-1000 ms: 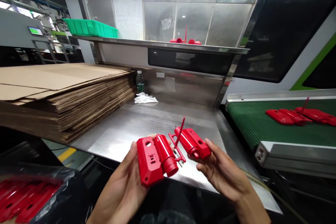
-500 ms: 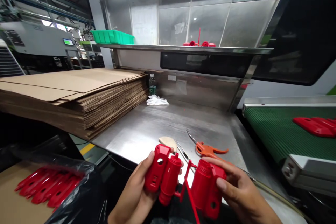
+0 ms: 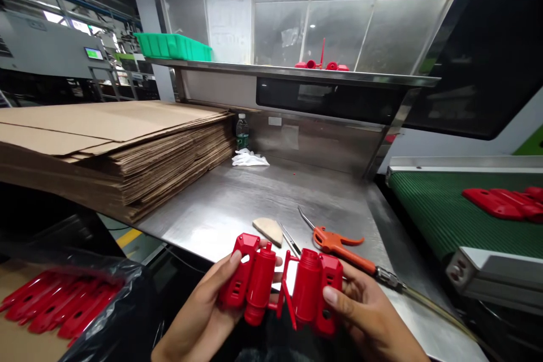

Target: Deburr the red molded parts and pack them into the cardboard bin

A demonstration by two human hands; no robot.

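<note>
A: Where was the work, and what worried you about it?

B: The left red moulding (image 3: pixel 260 283) and the right red moulding (image 3: pixel 307 285) were held up at the near edge of the bench (image 3: pixel 190 209). The fingers of the left hand (image 3: pixel 207 297) were closed on the first one, and those of the right hand (image 3: pixel 367 305) on the second. Between them was a thin runner (image 3: pixel 284 274). In my opinion, an uneven pull could have broken it roughly and left a burr. A loose grip might have let one piece slip, since the surface seemed smooth.

A: How did they look?

B: Bright red and glossy. Each had a bevelled flat body with small openings, beside a cylinder. The left cylinder ended above in a narrow tip, the right one in a wide ribbed neck. Whether the runner was joined to the right one, I could not tell.

A: And further out?

B: An orange air blow gun (image 3: pixel 339 243) lay just beyond, so a low hand could have knocked it.
</note>
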